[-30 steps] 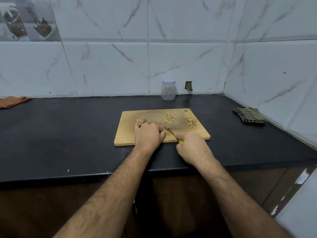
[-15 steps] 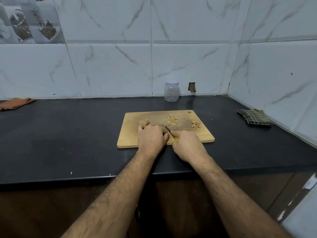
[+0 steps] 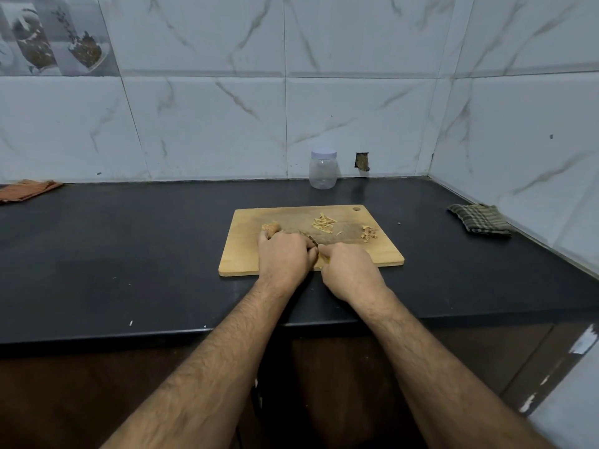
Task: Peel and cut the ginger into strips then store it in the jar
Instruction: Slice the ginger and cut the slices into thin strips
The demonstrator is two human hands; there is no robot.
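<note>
Both forearms are bare right up to the bottom of the view, with no sleeve, cuff, watch or band showing on either, and dark hair runs thick along them from wrist to elbow. The left hand point(image 3: 285, 254), at about 11 o'clock from the right hand point(image 3: 351, 273), wears no ring or glove; neither does the right.
</note>
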